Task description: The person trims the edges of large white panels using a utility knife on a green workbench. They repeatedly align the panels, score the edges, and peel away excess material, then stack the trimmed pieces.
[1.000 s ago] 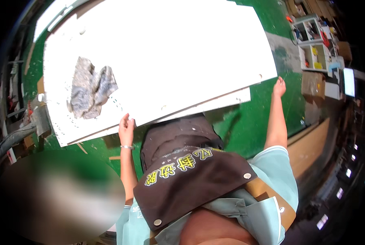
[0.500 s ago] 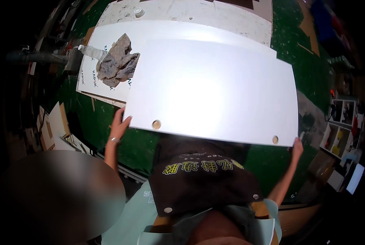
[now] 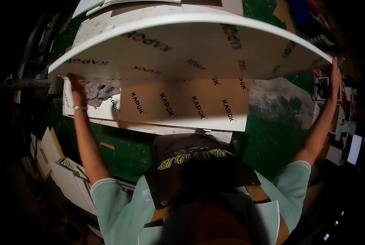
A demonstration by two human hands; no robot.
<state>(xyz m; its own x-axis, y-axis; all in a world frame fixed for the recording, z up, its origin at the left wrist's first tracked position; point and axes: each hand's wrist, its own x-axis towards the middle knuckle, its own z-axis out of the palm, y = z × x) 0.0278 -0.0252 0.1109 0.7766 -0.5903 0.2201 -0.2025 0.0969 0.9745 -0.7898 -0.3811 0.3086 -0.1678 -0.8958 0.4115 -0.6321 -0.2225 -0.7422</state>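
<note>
A large white panel (image 3: 207, 57) is raised and tilted up in front of me, showing its printed face. My left hand (image 3: 78, 86) grips its left end from below. At the right end my right hand (image 3: 335, 73) is closed round the edge. Beneath the panel lies a printed board (image 3: 182, 106) on the worktable, partly in shadow. A crumpled grey-brown rag (image 3: 98, 94) sits on the board's left part, half hidden by the panel and my left hand.
A small white round cap (image 3: 109, 27) lies behind the panel on the table. Offcut boards (image 3: 52, 149) lean at the left. Open trays (image 3: 323, 110) with small items stand at the right. The floor (image 3: 272, 118) is green with a grey worn patch.
The panel has been lifted and swung away from me, so its printed face now shows instead of its plain white one. Both hands have risen with it, and the board below has come into sight.
</note>
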